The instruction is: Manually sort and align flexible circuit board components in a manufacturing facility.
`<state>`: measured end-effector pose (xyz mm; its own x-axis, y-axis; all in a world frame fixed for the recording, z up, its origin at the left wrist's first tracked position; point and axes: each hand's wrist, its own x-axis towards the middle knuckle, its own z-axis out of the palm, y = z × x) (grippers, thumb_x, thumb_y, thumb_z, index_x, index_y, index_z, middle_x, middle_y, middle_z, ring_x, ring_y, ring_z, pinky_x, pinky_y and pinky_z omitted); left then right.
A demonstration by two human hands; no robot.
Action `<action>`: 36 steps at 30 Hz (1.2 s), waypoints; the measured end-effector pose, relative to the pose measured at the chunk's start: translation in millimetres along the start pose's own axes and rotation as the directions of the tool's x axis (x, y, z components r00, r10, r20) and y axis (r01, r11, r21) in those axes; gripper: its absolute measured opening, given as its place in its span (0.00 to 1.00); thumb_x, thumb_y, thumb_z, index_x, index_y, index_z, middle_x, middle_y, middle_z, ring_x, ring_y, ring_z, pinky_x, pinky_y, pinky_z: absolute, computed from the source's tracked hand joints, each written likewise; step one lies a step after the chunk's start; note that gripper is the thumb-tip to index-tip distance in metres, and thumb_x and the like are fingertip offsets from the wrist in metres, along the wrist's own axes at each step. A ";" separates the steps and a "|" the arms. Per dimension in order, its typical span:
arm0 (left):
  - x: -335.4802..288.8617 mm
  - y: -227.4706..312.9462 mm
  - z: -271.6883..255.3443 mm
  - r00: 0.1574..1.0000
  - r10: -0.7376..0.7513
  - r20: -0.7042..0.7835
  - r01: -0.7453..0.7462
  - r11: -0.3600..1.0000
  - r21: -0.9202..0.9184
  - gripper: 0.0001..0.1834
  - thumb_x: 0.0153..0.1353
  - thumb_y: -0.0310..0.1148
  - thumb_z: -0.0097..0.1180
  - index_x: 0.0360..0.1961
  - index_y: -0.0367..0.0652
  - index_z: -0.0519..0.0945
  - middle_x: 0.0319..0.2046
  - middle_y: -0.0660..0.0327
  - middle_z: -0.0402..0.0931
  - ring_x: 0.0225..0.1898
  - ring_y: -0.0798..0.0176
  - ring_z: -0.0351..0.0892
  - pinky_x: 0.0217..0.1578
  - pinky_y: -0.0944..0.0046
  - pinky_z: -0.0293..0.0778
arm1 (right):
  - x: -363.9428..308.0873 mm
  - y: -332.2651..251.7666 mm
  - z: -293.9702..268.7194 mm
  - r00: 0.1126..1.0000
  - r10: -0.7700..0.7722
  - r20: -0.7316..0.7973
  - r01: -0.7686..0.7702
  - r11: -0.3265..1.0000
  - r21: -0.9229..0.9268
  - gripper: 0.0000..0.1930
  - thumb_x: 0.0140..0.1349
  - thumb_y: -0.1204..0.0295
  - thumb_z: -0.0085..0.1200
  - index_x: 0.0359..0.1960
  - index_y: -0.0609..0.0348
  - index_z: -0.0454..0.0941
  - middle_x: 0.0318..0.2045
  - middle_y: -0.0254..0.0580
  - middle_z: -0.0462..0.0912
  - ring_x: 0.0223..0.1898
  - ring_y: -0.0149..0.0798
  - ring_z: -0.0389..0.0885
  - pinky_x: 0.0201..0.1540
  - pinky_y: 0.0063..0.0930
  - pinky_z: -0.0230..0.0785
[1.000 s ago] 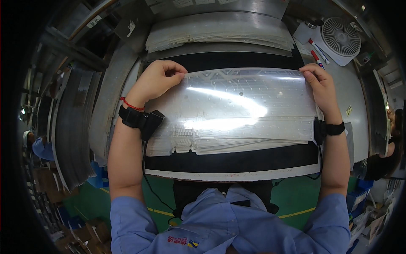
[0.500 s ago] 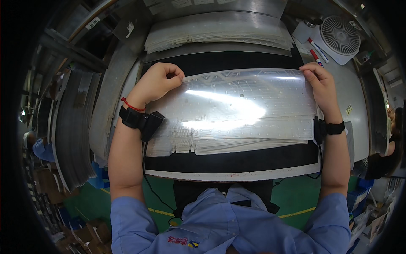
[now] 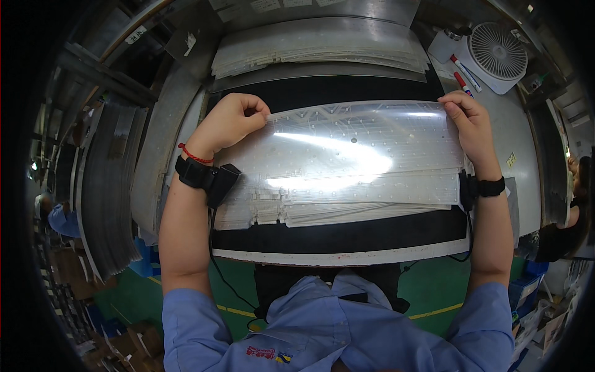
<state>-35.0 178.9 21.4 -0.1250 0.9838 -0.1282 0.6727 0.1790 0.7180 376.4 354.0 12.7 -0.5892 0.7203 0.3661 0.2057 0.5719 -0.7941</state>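
A clear plastic sheet with printed line patterns and rows of small dots stretches between my hands, glare across its middle. My left hand pinches its far left corner between thumb and fingertips. At the far right corner, my right hand grips the edge, thumb on top. Beneath and nearer to me lies a stack of similar transparent sheets, their edges unevenly fanned. Whether the held sheet rests fully on the stack I cannot tell.
Another pile of sheets lies at the back of the black-topped table. To the right stand a white fan and markers. Tall stacks of thin panels stand at left. Cables hang from my wrist devices.
Almost nothing differs. Both hands keep their grip at the sheet's far corners, and the glare on it has shifted very slightly.
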 end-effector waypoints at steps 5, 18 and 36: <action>-0.2 0.3 -0.1 1.000 0.010 0.006 -0.010 1.000 -0.011 0.10 0.57 0.31 0.56 0.32 0.34 0.83 0.25 0.64 0.79 0.27 0.72 0.74 0.34 0.70 0.72 | -0.1 -0.5 -0.6 1.000 0.001 0.000 -0.001 1.000 -0.001 0.08 0.69 0.72 0.54 0.42 0.62 0.82 0.37 0.30 0.80 0.41 0.25 0.75 0.47 0.19 0.65; 0.6 -0.2 1.6 1.000 -0.004 0.019 0.004 0.999 -0.049 0.15 0.69 0.37 0.53 0.32 0.35 0.81 0.24 0.67 0.76 0.27 0.73 0.71 0.32 0.69 0.70 | 0.0 -0.3 -0.4 1.000 0.014 -0.004 -0.014 0.999 -0.029 0.08 0.69 0.72 0.53 0.43 0.61 0.82 0.37 0.30 0.80 0.39 0.24 0.74 0.45 0.19 0.65; 2.0 -19.6 -17.8 0.998 -0.008 -0.062 -0.002 0.986 -0.167 0.09 0.60 0.32 0.65 0.39 0.38 0.85 0.31 0.64 0.83 0.32 0.72 0.78 0.37 0.71 0.75 | 0.2 -11.6 6.5 0.942 0.335 0.002 -0.335 0.942 0.028 0.10 0.67 0.72 0.57 0.47 0.61 0.82 0.37 0.31 0.83 0.37 0.22 0.76 0.41 0.16 0.67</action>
<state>-61.4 177.3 19.2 -0.1756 0.9802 -0.0913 0.5418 0.1736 0.8224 368.8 345.0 18.8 -0.4880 0.8694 0.0777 0.3692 0.2863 -0.8842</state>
